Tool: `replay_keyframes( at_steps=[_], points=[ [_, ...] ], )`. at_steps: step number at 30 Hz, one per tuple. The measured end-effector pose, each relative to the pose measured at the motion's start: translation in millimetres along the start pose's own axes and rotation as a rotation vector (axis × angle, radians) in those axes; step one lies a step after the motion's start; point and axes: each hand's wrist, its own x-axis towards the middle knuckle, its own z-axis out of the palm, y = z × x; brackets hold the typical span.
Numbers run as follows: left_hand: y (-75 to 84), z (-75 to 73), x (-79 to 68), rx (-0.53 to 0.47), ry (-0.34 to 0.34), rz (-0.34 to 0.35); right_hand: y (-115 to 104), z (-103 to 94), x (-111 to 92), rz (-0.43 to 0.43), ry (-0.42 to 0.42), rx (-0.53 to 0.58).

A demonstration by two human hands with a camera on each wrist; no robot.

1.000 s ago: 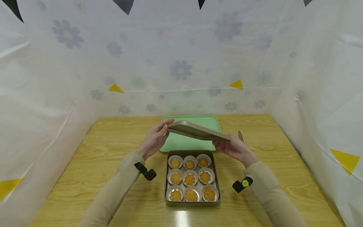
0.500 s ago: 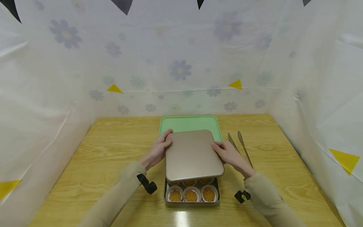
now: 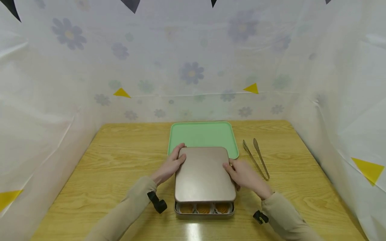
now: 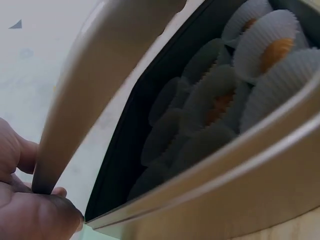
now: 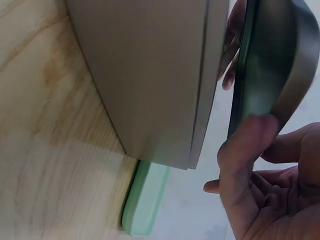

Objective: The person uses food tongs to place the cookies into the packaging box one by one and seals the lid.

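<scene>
A bronze-coloured metal lid (image 3: 205,175) is held between both hands, over a matching rectangular tin (image 3: 205,216). My left hand (image 3: 171,164) grips the lid's left edge, thumb on top. On the opposite edge, my right hand (image 3: 245,175) pinches it with the thumb above and fingers below. In the left wrist view a gap shows between the lid (image 4: 95,75) and the tin's rim (image 4: 210,180). Inside the tin are piped cookies (image 3: 203,209) in white paper cups (image 4: 267,47); the head view shows only the front row, the rest hidden under the lid.
Behind the tin lies a light green tray (image 3: 200,134), partly covered by the lid in the head view. Metal tongs (image 3: 260,164) lie spread on the wooden table (image 3: 120,150) to the right. Pale flowered sheeting (image 3: 193,50) surrounds the table on three sides.
Both hands have swung the lid from a steep tilt above the tin to nearly level and brought it down and nearer, so it now covers most of the cookies from the head view.
</scene>
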Motion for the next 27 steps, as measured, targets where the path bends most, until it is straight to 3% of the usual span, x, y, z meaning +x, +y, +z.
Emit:
replay_keyframes(
  at_steps=[5,19,27],
  points=[
    [-4.8,2.7,-3.4,0.068,0.01,-0.002,1.4,5.1,-3.7,-0.001,-0.023,-0.033],
    [-13.2,7.7,-8.6,0.079,0.014,-0.018,3.2,13.0,-9.2,0.02,0.001,-0.072],
    [-16.2,9.3,-11.8,0.099,0.009,-0.035,2.9,15.7,-13.3,0.029,-0.014,-0.033]
  ],
)
